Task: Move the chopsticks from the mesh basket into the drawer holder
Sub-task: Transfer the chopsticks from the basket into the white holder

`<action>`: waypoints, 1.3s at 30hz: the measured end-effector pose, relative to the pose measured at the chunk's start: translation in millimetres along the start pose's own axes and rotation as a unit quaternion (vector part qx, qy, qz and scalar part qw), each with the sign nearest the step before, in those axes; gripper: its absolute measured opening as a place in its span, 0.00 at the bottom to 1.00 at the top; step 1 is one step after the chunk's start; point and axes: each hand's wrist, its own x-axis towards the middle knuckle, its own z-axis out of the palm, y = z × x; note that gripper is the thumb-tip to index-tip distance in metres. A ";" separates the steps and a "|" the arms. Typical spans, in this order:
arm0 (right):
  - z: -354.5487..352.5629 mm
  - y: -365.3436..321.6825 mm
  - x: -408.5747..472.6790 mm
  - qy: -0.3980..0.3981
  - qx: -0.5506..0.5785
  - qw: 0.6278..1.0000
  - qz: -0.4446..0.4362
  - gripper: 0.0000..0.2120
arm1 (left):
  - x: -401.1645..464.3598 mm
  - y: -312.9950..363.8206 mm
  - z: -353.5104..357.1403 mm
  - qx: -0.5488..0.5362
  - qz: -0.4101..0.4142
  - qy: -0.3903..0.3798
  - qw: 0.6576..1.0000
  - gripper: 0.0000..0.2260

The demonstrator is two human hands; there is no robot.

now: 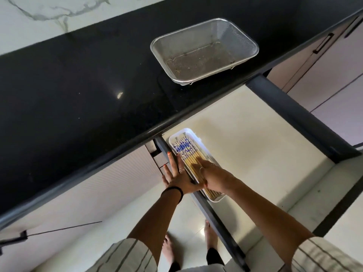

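Chopsticks (188, 156) lie side by side in white holder (196, 134) inside open drawer (245, 138). Right hand (211, 174) rests on them, fingers straight. Left hand (179, 176) flat, fingers spread, on drawer's side wall. Mesh basket (204, 50) on black counter (78, 85).

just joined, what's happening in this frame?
A person is settling chopsticks into the white holder in the open drawer. The right hand rests on the bundle; the left hand lies flat along the drawer's side rail. The mesh basket on the black counter holds no chopsticks now.
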 end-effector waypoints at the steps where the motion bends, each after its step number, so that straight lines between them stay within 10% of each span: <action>1: 3.3 2.1 1.9 -0.007 -0.020 1.000 -0.023 0.33 | 1.1 -0.1 1.5 0.007 -0.003 -0.002 1.000 0.60; 9: 14.6 9.4 2.6 0.030 -0.062 0.991 -0.118 0.18 | 13.1 0.9 -1.5 0.019 -0.039 -0.064 0.997 0.65; 15: 11.8 11.5 -11.2 0.025 -0.036 0.993 -0.107 0.30 | 16.8 2.2 2.6 0.047 -0.031 -0.090 0.994 0.60; 31: 3.1 13.1 10.3 -0.002 0.015 0.992 -0.126 0.28 | 18.6 5.1 2.4 0.108 -0.046 -0.082 0.990 0.58; 39: 6.2 7.5 2.6 -0.005 0.114 0.993 0.000 0.36 | 10.1 13.2 -5.2 0.090 -0.059 -0.091 0.990 0.60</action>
